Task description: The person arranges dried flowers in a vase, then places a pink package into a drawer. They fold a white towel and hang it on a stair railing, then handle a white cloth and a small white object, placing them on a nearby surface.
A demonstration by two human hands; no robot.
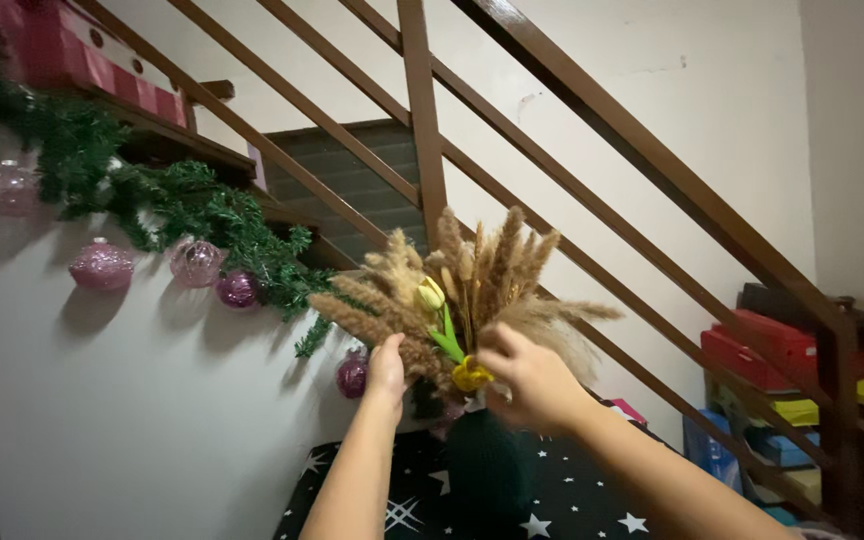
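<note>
Head view, looking slightly up at a stair wall. Both hands are raised into a bunch of dried grass plumes [457, 285] that stands in a dark vase [487, 465]. The left hand [387, 368] is curled around the lower stems on the left side of the bunch, fingers closed on them. The right hand [530, 378] is closed in a loose fist at the right side of the stems, fingers tucked in among them; exactly which stems it grips I cannot tell. Between the two hands sit a pale yellow tulip bud [432, 293] on a green stem and a yellow flower [470, 376] lower down, just beside the right hand's knuckles. The vase stands on a surface covered with a black cloth printed with white stars [562, 505]. Behind, a brown stair railing [422, 120] slants up across the wall. A green garland [167, 205] runs along the stair edge with pink and purple baubles [102, 265] hanging beneath. At far right, coloured boxes [782, 350] are stacked on shelves.
</note>
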